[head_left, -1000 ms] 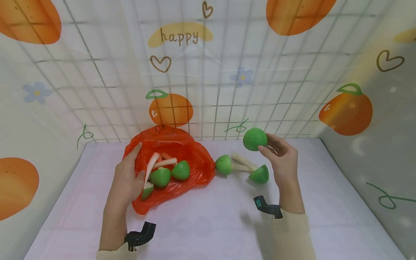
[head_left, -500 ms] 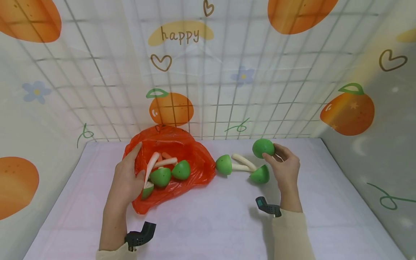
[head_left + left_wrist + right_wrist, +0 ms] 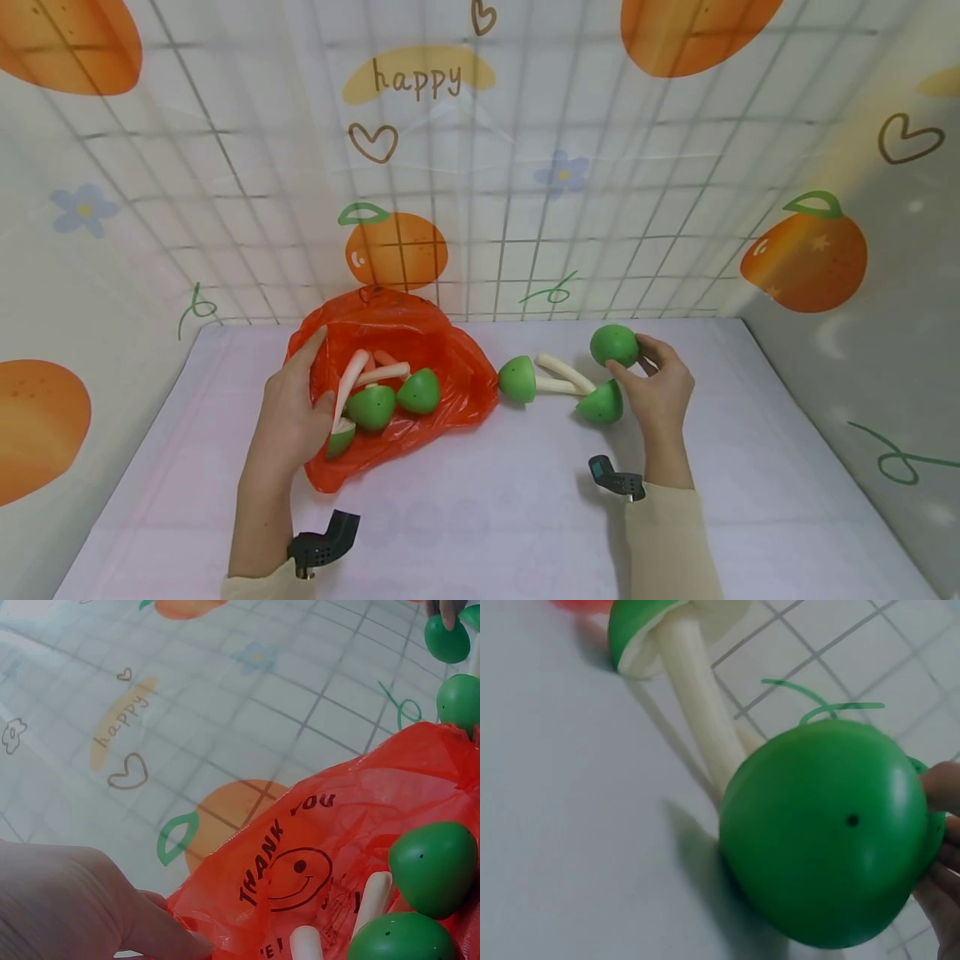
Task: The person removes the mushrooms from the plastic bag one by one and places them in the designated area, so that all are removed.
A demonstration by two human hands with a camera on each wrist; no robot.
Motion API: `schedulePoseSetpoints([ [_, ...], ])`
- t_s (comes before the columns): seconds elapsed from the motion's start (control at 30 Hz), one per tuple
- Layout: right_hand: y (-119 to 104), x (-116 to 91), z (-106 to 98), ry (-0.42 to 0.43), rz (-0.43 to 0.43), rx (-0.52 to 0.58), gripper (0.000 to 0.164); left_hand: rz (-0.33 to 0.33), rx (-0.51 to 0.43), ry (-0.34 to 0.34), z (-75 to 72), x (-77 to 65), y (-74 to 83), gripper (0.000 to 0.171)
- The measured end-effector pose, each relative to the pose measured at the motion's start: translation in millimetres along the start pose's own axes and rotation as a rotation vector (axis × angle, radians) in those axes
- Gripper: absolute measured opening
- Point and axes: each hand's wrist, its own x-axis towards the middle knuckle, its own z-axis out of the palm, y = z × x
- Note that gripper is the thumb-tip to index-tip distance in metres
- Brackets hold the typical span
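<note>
My left hand grips the left edge of a red plastic bag, holding its mouth open. Inside lie several toy mushrooms with green caps, one cap at the front and another beside it; pale stems cross behind them. My right hand pinches a green-capped toy mushroom by the cap, low over the right side of the table, its stem hidden. Two more lie on the table, one mushroom right at the bag's edge and another beside my right thumb, their stems crossing.
The white-covered table backs onto a grid-patterned curtain printed with oranges. In the left wrist view, black "THANK YOU" lettering and a smiley show on the bag. A grey side wall rises along the right.
My right hand has moved right and down with the mushroom, mostly in the first half second. My left hand and the bag have stayed in place.
</note>
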Motion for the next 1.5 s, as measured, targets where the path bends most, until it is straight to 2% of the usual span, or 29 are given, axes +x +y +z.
schedulePoseSetpoints([
  [0.13,-1,-1,0,-0.024,0.001,-0.086,0.061,-0.001,0.000,-0.001,-0.4,0.1,0.0,0.082],
  [0.27,-4,-1,-3,-0.061,0.022,-0.108,0.061,0.002,-0.004,0.001,-0.7,0.1,-0.1,0.081],
  [0.5,-7,0,-2,-0.123,0.068,-0.083,0.056,0.006,0.000,0.003,-1.4,1.0,-0.2,0.081],
  [0.83,-8,-1,-3,-0.138,0.135,-0.068,0.049,0.014,-0.001,0.012,-2.0,1.1,0.7,0.080],
  [1.07,-9,-1,-5,-0.125,0.140,-0.053,0.049,0.002,-0.003,0.006,-3.5,0.4,3.8,0.080],
  [1.23,-8,0,-5,-0.090,0.145,0.001,0.049,-0.003,-0.006,0.001,-3.6,0.5,5.0,0.080],
  [1.5,-13,-1,-2,-0.037,0.074,-0.046,0.047,0.002,-0.006,0.001,-2.8,0.7,4.4,0.080],
])
